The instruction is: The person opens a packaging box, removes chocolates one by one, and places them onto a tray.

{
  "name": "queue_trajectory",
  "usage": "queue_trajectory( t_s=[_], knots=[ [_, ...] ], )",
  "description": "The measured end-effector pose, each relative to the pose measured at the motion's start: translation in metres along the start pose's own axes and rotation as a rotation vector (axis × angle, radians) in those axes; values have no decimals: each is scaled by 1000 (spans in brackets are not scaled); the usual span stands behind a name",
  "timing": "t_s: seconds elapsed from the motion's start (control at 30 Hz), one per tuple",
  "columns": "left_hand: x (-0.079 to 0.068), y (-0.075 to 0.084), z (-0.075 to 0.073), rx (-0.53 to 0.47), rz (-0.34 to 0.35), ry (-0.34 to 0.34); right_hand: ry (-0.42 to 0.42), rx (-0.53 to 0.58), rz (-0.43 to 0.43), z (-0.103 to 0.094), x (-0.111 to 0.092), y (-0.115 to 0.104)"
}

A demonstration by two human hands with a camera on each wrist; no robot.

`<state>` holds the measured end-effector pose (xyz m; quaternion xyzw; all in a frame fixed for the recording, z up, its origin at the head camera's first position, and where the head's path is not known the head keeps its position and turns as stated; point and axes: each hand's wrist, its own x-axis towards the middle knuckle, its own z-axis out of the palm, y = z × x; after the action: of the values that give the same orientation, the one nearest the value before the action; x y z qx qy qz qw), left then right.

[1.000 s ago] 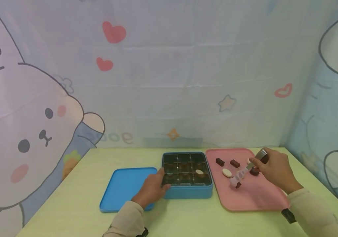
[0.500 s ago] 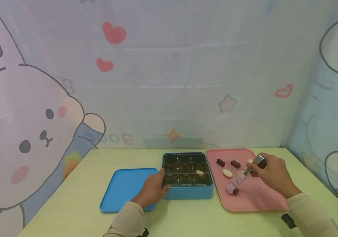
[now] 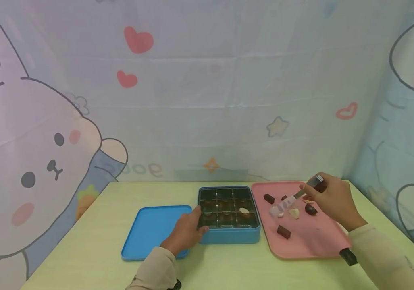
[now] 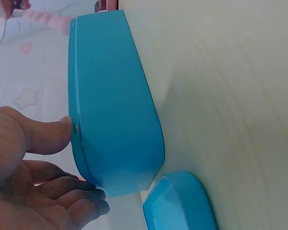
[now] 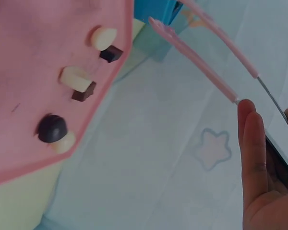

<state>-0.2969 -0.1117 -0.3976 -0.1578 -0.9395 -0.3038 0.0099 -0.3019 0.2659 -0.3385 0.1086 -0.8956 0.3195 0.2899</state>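
My right hand (image 3: 335,199) holds tongs (image 3: 283,206) with pink tips over the pink tray (image 3: 315,243). In the right wrist view the tongs' arms (image 5: 209,74) stand apart with nothing between them. Below the tips lies a dark brown chocolate block (image 3: 283,231). Farther back are another brown block (image 3: 269,198), a cream-coloured chocolate (image 3: 294,213) and a dark domed one (image 3: 311,209); the tongs partly cover others. My left hand (image 3: 186,230) grips the front left corner of the blue box (image 3: 230,236), thumb (image 4: 50,136) at its rim. One cream chocolate (image 3: 244,210) sits in the box's divided insert.
A blue lid (image 3: 152,229) lies left of the box, partly behind my left hand. The tray stands close to the box's right side. A printed cloth (image 3: 210,121) hangs along the back edge of the pale table (image 3: 236,268).
The tongs were at the dark brown block, which shifted toward the tray's front left; they have now risen back away from it, leaving it in full view. My left hand stays at the box.
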Motion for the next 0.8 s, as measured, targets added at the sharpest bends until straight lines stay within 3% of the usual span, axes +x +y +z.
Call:
queue_trajectory(
  t_s=[0.3,0.53,0.8],
  knots=[
    [0,1,-1,-11,-3,-2,79,70,-86,21,15,-26],
    [1,-1,0,-18,-8,-6,35,117,-61,41,24,-44],
    [1,0,-1,-16,-12,-4,-22,130,-29,63,30,-47]
  ],
)
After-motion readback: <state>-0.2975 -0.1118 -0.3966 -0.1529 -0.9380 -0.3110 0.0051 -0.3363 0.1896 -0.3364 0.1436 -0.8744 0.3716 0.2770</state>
